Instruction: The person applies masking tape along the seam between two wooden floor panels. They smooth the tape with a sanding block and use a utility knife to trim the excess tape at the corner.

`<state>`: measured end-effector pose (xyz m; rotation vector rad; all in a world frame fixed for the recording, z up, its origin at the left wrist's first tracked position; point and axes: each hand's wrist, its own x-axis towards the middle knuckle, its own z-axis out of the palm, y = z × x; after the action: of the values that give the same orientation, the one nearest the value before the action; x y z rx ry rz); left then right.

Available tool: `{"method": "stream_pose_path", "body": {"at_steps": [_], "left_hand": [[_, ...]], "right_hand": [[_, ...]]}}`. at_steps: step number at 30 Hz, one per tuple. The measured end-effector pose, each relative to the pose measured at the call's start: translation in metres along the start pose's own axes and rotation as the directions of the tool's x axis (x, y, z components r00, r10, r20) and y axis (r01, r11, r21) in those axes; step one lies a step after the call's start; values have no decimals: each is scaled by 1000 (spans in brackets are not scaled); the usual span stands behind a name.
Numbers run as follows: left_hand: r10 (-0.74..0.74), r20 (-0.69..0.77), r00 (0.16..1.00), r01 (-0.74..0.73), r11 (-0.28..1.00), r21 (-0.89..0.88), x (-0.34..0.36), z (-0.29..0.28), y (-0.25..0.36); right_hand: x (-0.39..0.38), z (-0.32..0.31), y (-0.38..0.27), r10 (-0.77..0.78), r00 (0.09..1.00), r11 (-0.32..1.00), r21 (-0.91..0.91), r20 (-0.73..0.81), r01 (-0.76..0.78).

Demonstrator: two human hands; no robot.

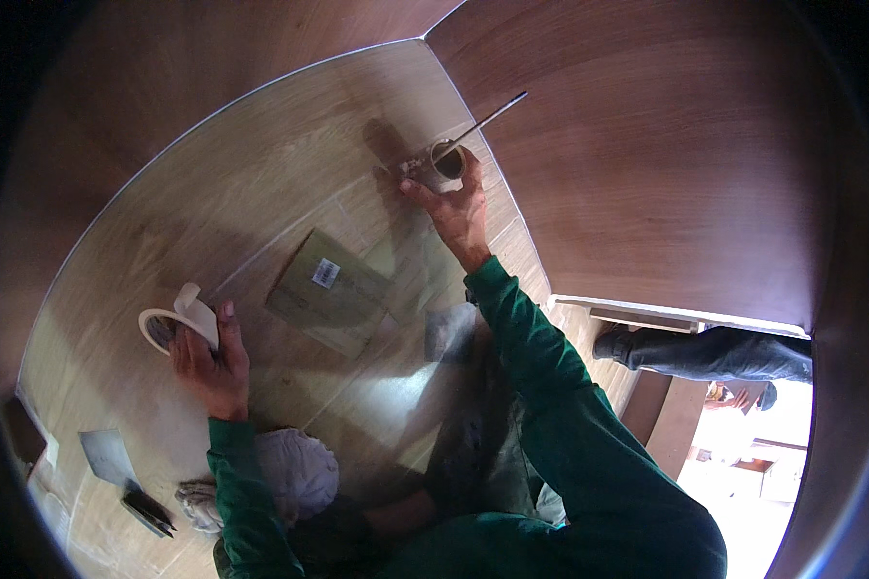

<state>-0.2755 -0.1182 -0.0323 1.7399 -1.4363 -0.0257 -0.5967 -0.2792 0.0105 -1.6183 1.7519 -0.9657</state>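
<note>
My left hand [217, 374] is closed on a roll of cream masking tape [199, 317], its fingers through the ring and a short end sticking up. Farther out, my right hand [461, 220] grips a small, pale, open-topped cup [434, 179] near the foot of the right-hand panel. A thin rod [492, 115] leans out of that cup toward the panel. Between my hands lies a flat greenish-brown square tile [330, 297] with a white label on it. A small grey sheet [450, 333] rests nearer me, beside my right sleeve.
Wood-look panels [647, 164] rise around the plank-patterned floor [251, 203]. By my left forearm lies a bundled pale cloth [297, 471]. At the lower left are a thin grey plate [108, 457] and a dark flat object [148, 512]. Another person's leg [724, 353] shows in the opening at right.
</note>
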Motion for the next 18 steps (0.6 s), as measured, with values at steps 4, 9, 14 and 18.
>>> {"method": "stream_pose_path", "body": {"at_steps": [4, 9, 14, 18], "left_hand": [[-71, 55, 996, 71, 997, -13, -6, 4, 2], [-109, 61, 992, 108, 994, 12, -8, -1, -1], [-58, 25, 998, 59, 998, -23, -5, 5, 0], [-117, 76, 990, 117, 993, 3, -4, -2, 2]], "right_hand": [[8, -8, 2, 2, 999, 1000, -11, 44, -2], [-12, -37, 8, 86, 996, 991, 100, -10, -85], [-25, -83, 56, 9, 1000, 985, -175, 25, -5], [-25, -94, 43, 93, 975, 985, -160, 201, -61]]}}
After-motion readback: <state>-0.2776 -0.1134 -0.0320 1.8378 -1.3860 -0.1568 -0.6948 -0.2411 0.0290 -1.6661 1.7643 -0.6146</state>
